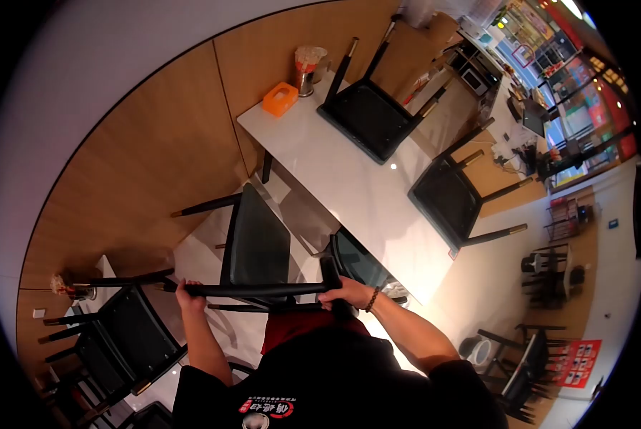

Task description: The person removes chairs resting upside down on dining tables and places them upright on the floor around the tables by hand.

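Observation:
A black chair [260, 247] with a dark seat is tilted in front of me, one leg pointing left toward the wood wall. My left hand [190, 294] is closed around the left end of its long black bar. At the bar's right end, my right hand [350, 293], with a beaded bracelet at the wrist, is wrapped around the frame by a short upright piece. Another dark chair [353, 254] stands partly hidden behind that hand, by the table edge. Some of the held chair's lower parts are hidden by my arms and body.
Two upturned chairs [370, 118] [449, 196] rest on the white table [299, 146]. An orange tissue box [280, 99] and a utensil holder [307, 71] stand at its wall end. More upturned chairs [138, 332] are at lower left; stacked chairs [528, 365] stand at right.

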A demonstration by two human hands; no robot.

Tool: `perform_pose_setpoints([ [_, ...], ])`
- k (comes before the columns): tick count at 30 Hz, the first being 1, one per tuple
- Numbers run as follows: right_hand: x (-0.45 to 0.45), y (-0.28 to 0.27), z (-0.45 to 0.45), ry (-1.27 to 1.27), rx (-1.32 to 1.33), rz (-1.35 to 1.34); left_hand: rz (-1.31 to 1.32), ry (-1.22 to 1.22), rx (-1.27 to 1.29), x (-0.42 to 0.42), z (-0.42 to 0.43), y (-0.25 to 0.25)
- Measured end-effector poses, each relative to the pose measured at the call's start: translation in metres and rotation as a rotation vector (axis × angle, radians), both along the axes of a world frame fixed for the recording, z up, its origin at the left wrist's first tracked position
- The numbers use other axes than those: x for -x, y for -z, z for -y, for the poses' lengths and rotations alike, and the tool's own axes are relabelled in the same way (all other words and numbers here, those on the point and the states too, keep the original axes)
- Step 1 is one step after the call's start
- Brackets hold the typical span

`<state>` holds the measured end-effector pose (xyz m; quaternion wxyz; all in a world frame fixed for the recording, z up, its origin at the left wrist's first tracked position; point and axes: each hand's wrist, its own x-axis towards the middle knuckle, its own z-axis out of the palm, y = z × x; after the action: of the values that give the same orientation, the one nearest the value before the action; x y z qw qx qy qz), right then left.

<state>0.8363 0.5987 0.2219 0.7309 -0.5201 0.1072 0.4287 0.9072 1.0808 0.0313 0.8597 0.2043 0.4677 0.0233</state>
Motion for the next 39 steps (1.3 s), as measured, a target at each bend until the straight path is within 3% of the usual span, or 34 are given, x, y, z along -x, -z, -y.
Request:
perform_pose_setpoints([
  [3, -0.036, -0.017, -0.055, -0.024, 0.141, 0.077, -0.044, -0.106, -0.027, 0.003, 0.013, 0.026],
  [4, -0.047, -0.014, -0.073, -0.060, 0.201, 0.143, 0.027, -0.022, -0.022, 0.012, 0.004, 0.054],
  [7, -0.076, 0.003, -0.124, -0.121, 0.228, 0.171, 0.110, 0.033, -0.136, 0.025, 0.024, 0.040],
  [9, -0.096, 0.016, -0.156, -0.127, 0.271, 0.138, -0.127, 0.167, -0.334, 0.045, 0.022, 0.065],
  [11, -0.114, 0.034, -0.180, -0.085, 0.423, 0.173, -0.079, 0.403, -0.346, 0.062, 0.021, 0.048],
  [14, -0.156, 0.062, -0.195, -0.128, 0.643, 0.127, -0.115, 0.524, -0.233, 0.097, 0.014, 0.028],
  [20, -0.241, 0.167, -0.173, 0.131, 0.731, 0.066, -0.423, 0.302, -0.271, 0.202, -0.009, 0.045],
  [23, -0.277, 0.209, -0.160, 0.190, 0.747, 0.006, -0.570, 0.308, -0.235, 0.249, -0.014, 0.051],
  [25, -0.297, 0.245, -0.149, 0.101, 1.245, 0.071, -0.619, 0.393, -0.218, 0.278, -0.018, 0.059],
  [26, -0.307, 0.237, -0.151, 0.107, 1.242, 0.062, -0.671, 0.388, -0.223, 0.281, -0.017, 0.053],
  [28, -0.329, 0.219, -0.153, 0.016, 1.480, 0.042, -0.763, 0.409, -0.252, 0.285, -0.013, 0.048],
  [31, -0.368, 0.209, -0.146, 0.142, 1.361, -0.101, -0.747, 0.578, -0.289, 0.261, -0.018, 0.021],
  [35, -0.390, 0.231, -0.125, 0.231, 1.360, -0.036, -0.706, 0.544, -0.358, 0.217, -0.029, 0.013],
  [37, -0.388, 0.240, -0.110, 0.093, 1.445, 0.368, -0.647, 0.616, -0.411, 0.185, -0.032, 0.009],
  [39, -0.366, 0.249, -0.099, 0.157, 1.463, 0.484, -0.618, 0.667, -0.417, 0.153, -0.031, 0.013],
])
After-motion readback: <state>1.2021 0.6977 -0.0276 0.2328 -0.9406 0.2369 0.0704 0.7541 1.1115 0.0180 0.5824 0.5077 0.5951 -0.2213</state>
